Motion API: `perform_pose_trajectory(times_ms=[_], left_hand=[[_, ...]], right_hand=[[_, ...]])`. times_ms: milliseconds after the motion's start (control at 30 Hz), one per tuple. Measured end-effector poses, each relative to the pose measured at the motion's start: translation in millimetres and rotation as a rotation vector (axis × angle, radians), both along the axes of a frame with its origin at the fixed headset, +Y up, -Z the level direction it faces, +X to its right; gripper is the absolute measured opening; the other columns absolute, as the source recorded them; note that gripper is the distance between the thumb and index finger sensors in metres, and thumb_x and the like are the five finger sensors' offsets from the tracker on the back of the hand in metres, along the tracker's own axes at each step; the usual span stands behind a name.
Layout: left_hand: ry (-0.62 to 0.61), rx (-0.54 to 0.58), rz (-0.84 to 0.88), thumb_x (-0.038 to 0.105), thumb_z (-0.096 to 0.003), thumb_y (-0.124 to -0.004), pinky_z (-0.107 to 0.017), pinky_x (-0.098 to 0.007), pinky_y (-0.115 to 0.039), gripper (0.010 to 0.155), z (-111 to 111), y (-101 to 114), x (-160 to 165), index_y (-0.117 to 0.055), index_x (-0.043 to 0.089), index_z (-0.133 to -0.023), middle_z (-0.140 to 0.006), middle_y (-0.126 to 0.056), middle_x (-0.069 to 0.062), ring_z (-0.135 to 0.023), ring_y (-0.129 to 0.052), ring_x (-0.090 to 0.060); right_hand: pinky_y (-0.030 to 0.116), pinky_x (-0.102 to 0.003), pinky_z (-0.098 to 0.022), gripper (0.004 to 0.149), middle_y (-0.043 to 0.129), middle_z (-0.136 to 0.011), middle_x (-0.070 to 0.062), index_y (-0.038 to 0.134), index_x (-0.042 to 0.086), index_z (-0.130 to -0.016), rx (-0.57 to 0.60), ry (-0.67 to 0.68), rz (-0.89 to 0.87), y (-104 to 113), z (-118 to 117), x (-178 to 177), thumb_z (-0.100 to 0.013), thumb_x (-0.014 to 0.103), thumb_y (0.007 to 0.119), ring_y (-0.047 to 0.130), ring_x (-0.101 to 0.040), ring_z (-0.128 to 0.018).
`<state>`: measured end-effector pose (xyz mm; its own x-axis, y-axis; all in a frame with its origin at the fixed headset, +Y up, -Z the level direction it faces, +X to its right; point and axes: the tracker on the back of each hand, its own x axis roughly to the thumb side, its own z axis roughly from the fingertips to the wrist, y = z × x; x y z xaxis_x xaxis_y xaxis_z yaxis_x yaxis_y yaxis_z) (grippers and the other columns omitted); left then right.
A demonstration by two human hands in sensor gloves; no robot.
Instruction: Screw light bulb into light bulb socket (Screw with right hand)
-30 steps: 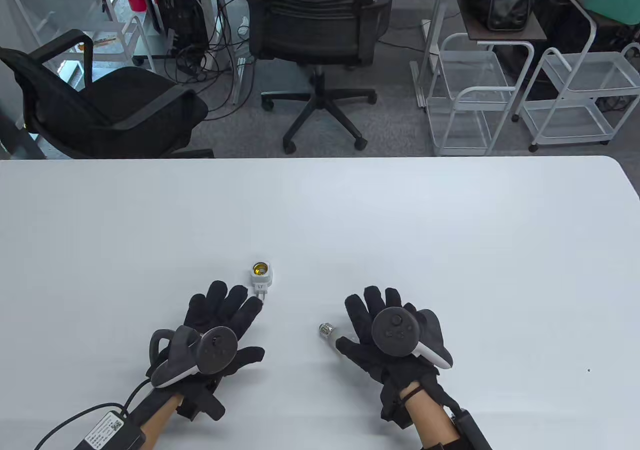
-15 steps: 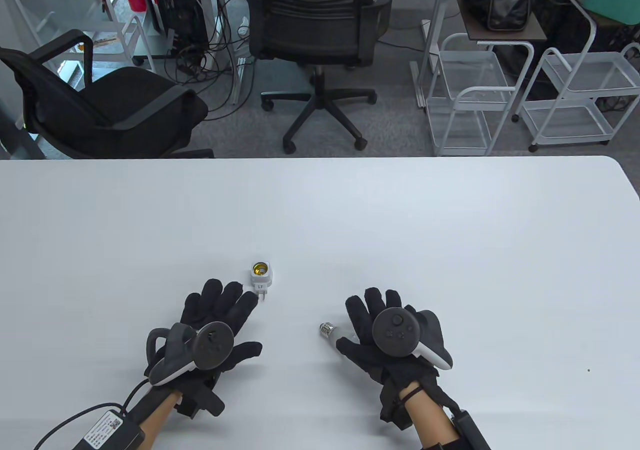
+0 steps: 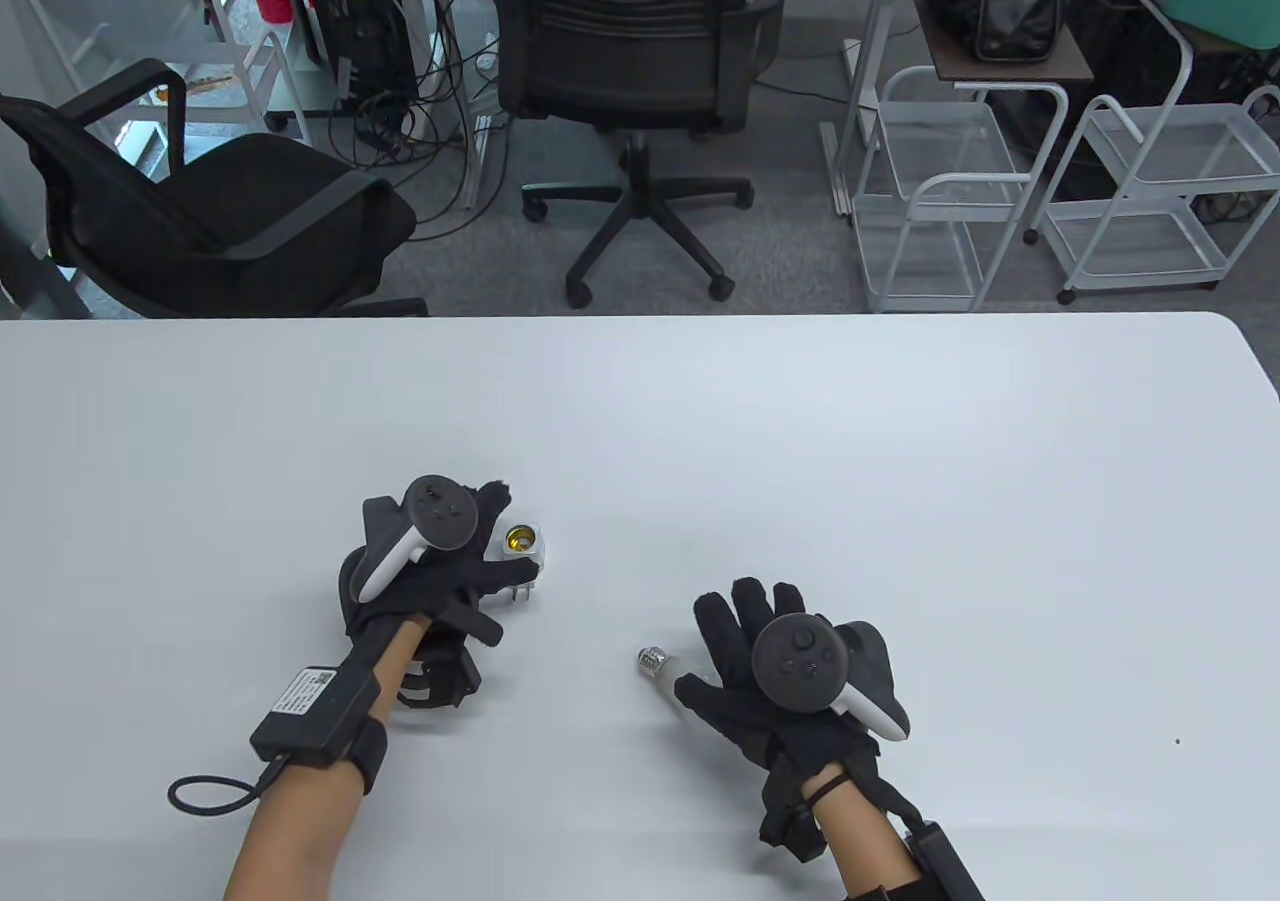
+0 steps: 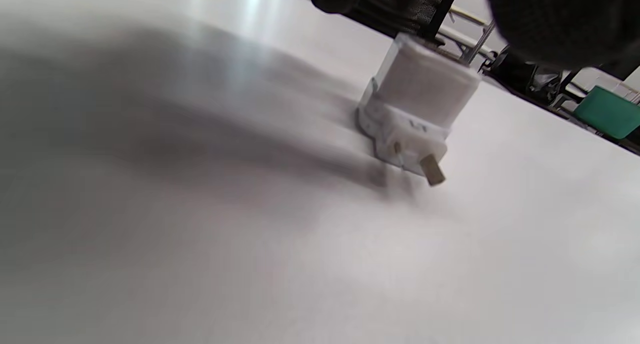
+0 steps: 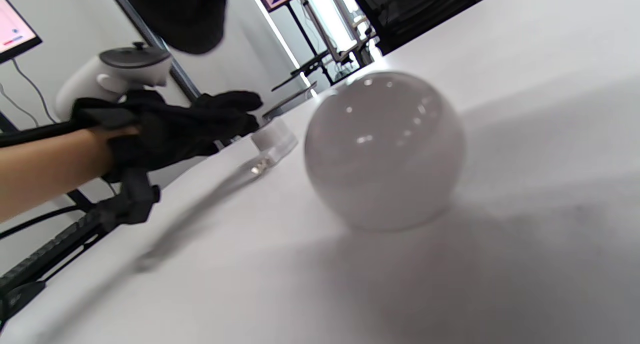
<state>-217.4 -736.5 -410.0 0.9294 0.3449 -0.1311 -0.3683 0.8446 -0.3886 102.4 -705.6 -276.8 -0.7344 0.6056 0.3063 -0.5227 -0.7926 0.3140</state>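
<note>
We see the socket point(image 3: 522, 547) on the white bench point(image 3: 900, 501), its brass opening facing up and its prongs pointing to 6 o'clock. Our left hand point(image 3: 450, 561) wraps around it from 9 o'clock, thumb across its near side; whether the grip is firm we cannot tell. The bulb point(image 3: 655, 661) lies at 4 o'clock from the socket, screw base toward 10 o'clock, under our right hand point(image 3: 770, 671), whose fingers are spread flat over the globe.
</note>
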Motion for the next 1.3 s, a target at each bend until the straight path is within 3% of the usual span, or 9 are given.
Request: perform_pose_trajectory(times_ms=[200,367,467,533,600,800,900,1133,1300], left_hand=[[0.022,-0.035,-0.141,0.068,-0.0429,-0.076,-0.088,-0.052,-0.011,0.087,-11.6,-16.7,6.7,-0.028,0.055,-0.114,-0.132,-0.02,0.011,-0.121,-0.006,-0.03],[0.072,0.021,0.013,0.059,-0.0438,-0.082,-0.087,-0.055,-0.018,0.073,-6.5,-17.8,3.3,-0.048,0.05,-0.108,-0.13,-0.03,0.007,-0.121,-0.019,-0.033],[0.041,0.093,0.042,0.06,-0.0431,-0.083,-0.086,-0.059,-0.028,0.073,0.9,-11.3,-0.2,-0.05,0.047,-0.107,-0.128,-0.046,0.003,-0.12,-0.035,-0.037],[0.023,0.151,0.057,0.057,-0.0444,-0.084,-0.082,-0.061,-0.045,0.074,7.5,-0.8,-2.9,-0.049,0.042,-0.108,-0.121,-0.066,0.003,-0.116,-0.057,-0.039],[-0.001,0.213,0.071,0.053,-0.0456,-0.085,-0.077,-0.056,-0.062,0.074,16.4,13.2,-6.9,-0.048,0.037,-0.107,-0.113,-0.074,-0.001,-0.1,-0.086,-0.032],[-0.089,0.273,0.207,0.053,-0.0452,-0.087,-0.077,-0.056,-0.062,0.074,52.7,48.3,-24.5,-0.047,0.039,-0.107,-0.11,-0.073,-0.002,-0.096,-0.085,-0.027],[-0.105,0.276,0.308,0.052,-0.0448,-0.088,-0.077,-0.056,-0.061,0.075,73.6,55.1,-30.4,-0.048,0.04,-0.107,-0.108,-0.072,-0.002,-0.095,-0.084,-0.026],[-0.146,0.212,0.464,0.052,-0.0452,-0.089,-0.077,-0.057,-0.059,0.075,116.4,42.7,-31.4,-0.051,0.039,-0.108,-0.106,-0.072,-0.003,-0.093,-0.083,-0.025],[-0.156,0.22,0.498,0.047,-0.0445,-0.091,-0.074,-0.057,-0.064,0.075,122.7,35.2,-29.6,-0.053,0.036,-0.108,-0.105,-0.072,-0.007,-0.09,-0.086,-0.027]], right_hand=[[0.003,-0.08,-0.047,0.07,0.006,-0.108,-0.035,0.025,0.005,-0.11,-0.001,-0.007,0.005,-1.7,0.1,-1.6,-0.062,0.037,0.065,-0.006,-0.065,-0.084],[0.003,-0.08,-0.047,0.069,0.007,-0.107,-0.035,0.025,0.005,-0.11,-0.002,-0.008,-0.008,-2.1,0.0,-2.1,-0.062,0.037,0.065,-0.006,-0.065,-0.084],[0.003,-0.08,-0.047,0.069,0.007,-0.107,-0.036,0.026,0.005,-0.11,-0.004,-0.01,-0.014,-2.2,0.2,-2.0,-0.062,0.036,0.065,-0.005,-0.065,-0.084],[0.003,-0.08,-0.047,0.069,0.007,-0.107,-0.036,0.026,0.005,-0.11,-0.005,-0.013,-0.017,-2.1,0.2,-2.0,-0.062,0.036,0.065,-0.005,-0.065,-0.084],[0.003,-0.08,-0.047,0.069,0.007,-0.107,-0.036,0.026,0.005,-0.11,-0.003,-0.017,-0.019,-2.0,0.0,-2.0,-0.062,0.036,0.064,-0.005,-0.065,-0.084],[0.003,-0.08,-0.047,0.069,0.007,-0.107,-0.036,0.026,0.004,-0.11,-0.021,-0.017,-0.025,-4.1,-0.5,-2.5,-0.062,0.036,0.064,-0.005,-0.065,-0.084],[0.003,-0.079,-0.048,0.068,0.008,-0.107,-0.036,0.027,0.004,-0.11,0.004,-0.013,0.006,-1.7,0.4,-4.4,-0.062,0.035,0.064,-0.005,-0.065,-0.084],[0.003,-0.08,-0.047,0.068,0.008,-0.107,-0.036,0.027,0.004,-0.11,0.02,-0.014,0.014,-1.4,1.9,-7.0,-0.062,0.036,0.064,-0.005,-0.065,-0.084],[0.006,-0.08,-0.047,0.069,0.016,-0.107,-0.039,0.029,0.0,-0.109,0.043,-0.061,0.069,-5.3,2.6,-8.5,-0.062,0.037,0.065,-0.001,-0.067,-0.085]])
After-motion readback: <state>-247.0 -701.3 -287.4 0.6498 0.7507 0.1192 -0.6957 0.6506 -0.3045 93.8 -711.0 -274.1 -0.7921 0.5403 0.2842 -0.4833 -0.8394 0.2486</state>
